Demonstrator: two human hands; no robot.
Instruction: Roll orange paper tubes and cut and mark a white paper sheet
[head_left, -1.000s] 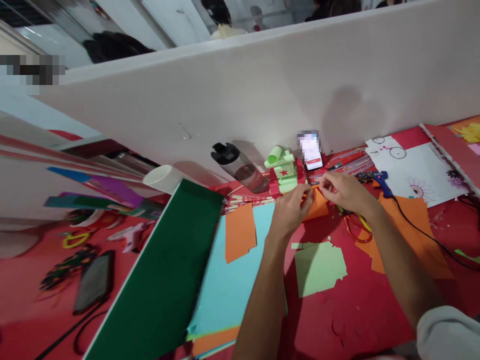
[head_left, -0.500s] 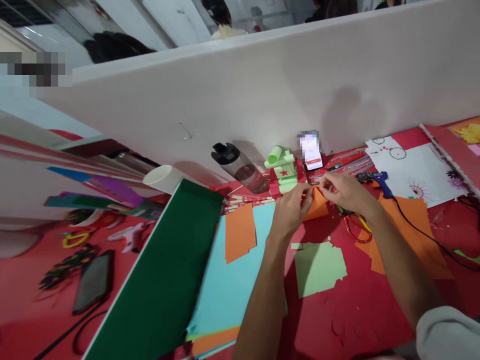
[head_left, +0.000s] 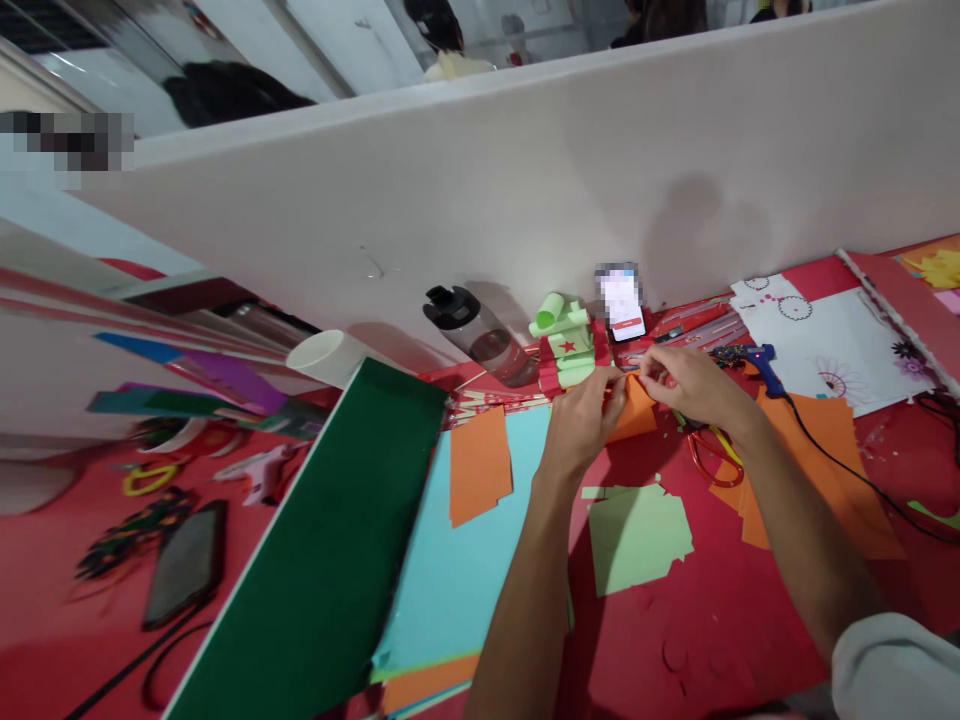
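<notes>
Both hands meet over a piece of orange paper (head_left: 632, 416) near the back of the red table. My left hand (head_left: 583, 415) has its fingers closed on the paper's left side. At the upper edge, my right hand (head_left: 688, 382) pinches it between thumb and forefinger. Just behind them stands a light-green paper craft with red bands and a red star (head_left: 568, 347). Red-handled scissors (head_left: 709, 458) lie under my right wrist, partly hidden. Below the hands lies a light-green paper piece (head_left: 640, 538) with ragged edges.
A dark bottle (head_left: 480, 335) and a lit phone (head_left: 623, 303) stand by the partition. A blue glue gun (head_left: 765, 368) trails its cord over orange sheets (head_left: 814, 470) at right. At left, a green board (head_left: 315, 560) stands beside blue paper (head_left: 450, 600) with an orange piece (head_left: 480, 465).
</notes>
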